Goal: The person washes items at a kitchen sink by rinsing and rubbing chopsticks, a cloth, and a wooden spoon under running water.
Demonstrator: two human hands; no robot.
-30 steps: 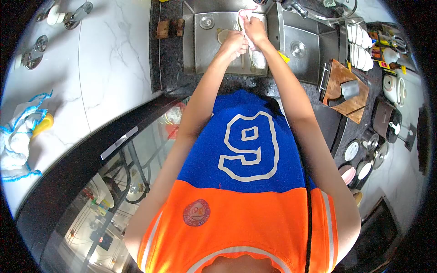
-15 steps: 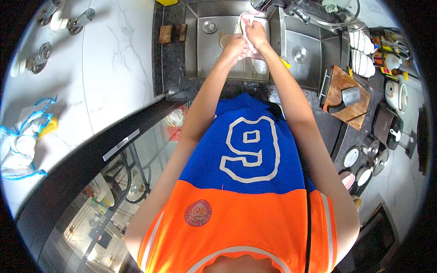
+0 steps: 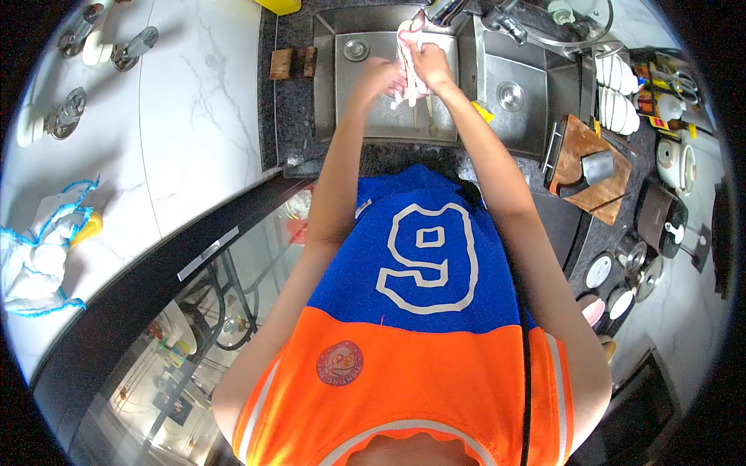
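Observation:
Over the left basin of the steel sink (image 3: 373, 128), a white cloth with pinkish-red edging (image 3: 409, 48) hangs between my hands. My right hand (image 3: 431, 65) grips the cloth from its right side. Closed at the cloth's left edge is my left hand (image 3: 382, 78), its fingers curled; what they hold, if anything, is too small to make out. Long thin utensils (image 3: 432, 123) lie on the basin floor below the cloth. A yellow item (image 3: 483, 111) rests on the divider, right of my right wrist.
A faucet (image 3: 507, 25) stands behind the right basin. On the right counter are a wooden board with a cleaver (image 3: 597, 166), white dishes (image 3: 618, 89) and several bowls. Two brown blocks (image 3: 281, 64) sit left of the sink. Glasses and a blue-edged cloth (image 3: 45, 256) lie far left.
My left hand has moved left, slightly apart from my right hand. More of the cloth shows, spread between them and reaching toward the back of the sink.

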